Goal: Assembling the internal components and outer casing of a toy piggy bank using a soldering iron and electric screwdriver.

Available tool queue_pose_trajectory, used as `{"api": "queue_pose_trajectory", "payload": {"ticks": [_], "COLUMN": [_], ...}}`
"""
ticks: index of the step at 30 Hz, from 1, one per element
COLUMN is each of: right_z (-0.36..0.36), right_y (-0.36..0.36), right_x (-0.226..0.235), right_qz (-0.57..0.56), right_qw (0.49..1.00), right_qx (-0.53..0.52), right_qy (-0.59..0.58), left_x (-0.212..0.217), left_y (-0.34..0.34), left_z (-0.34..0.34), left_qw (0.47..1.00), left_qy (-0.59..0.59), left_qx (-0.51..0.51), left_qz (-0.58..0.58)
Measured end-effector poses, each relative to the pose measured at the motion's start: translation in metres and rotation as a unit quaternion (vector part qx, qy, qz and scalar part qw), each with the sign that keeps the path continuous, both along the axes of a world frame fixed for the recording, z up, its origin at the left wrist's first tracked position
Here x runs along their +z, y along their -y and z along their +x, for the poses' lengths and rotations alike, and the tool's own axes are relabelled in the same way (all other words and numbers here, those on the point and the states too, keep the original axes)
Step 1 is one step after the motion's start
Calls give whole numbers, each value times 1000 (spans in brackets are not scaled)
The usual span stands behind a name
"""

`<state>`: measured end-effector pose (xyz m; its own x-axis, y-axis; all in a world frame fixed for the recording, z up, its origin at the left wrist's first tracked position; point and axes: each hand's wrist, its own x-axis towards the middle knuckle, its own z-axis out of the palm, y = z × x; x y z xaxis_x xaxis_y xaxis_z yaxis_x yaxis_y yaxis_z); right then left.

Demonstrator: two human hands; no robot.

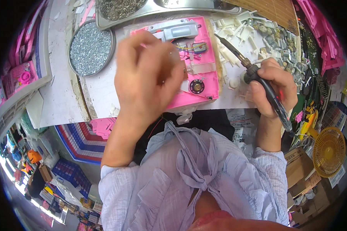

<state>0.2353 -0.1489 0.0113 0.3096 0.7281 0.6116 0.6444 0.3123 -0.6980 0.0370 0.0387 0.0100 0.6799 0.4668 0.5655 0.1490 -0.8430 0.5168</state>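
Observation:
My right hand (275,86) is closed round the dark handle of a soldering iron (266,82). The iron's thin brownish tip points up and left, above white plastic parts. My left hand (144,73) is over the left side of a pink plastic toy casing (210,73), its fingers curled and smeared by motion, so I cannot see whether they hold anything. Inside the casing are a round black speaker (197,86), a small motor-like part (199,47) with thin coloured wires, and a grey plastic part (179,31) at the far edge. My left hand hides part of the casing.
A round dish of small silver screws (90,48) stands left of the casing. Beyond is a metal tray (158,9) with small metal pieces. White plastic parts (239,32) lie scattered at the right. A yellow fan (328,152) stands below right; a striped basket (79,140) is below left.

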Motion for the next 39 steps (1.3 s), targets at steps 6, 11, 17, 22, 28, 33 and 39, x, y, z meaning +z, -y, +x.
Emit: {"api": "queue_pose_trajectory", "payload": {"ticks": [6,11,17,22,28,33,39], "right_z": [-19,-43,-51,-51,-59,-43,-29], "right_y": [9,-21,-51,-51,-43,-3,35], "right_x": [2,-10,-4,-10,-17,1,10], "right_qz": [-75,-91,-143,-135,-102,-69,-134], "right_qw": [989,977,964,970,981,982,960], "right_qx": [-65,-65,-7,-18,-89,-105,1], "right_qy": [-107,-180,-223,-202,-141,-140,-245], "left_x": [-6,-13,-10,-9,-15,-4,-2], "left_y": [5,2,2,3,4,4,9], "left_z": [5,7,9,9,9,5,4], "left_qw": [972,944,929,918,911,949,965], "left_qy": [-139,-77,-94,-108,-79,-127,-139], "left_qx": [-189,-140,-100,-92,-109,-165,-186], "left_qz": [-25,-287,-344,-370,-389,-235,-126]}}
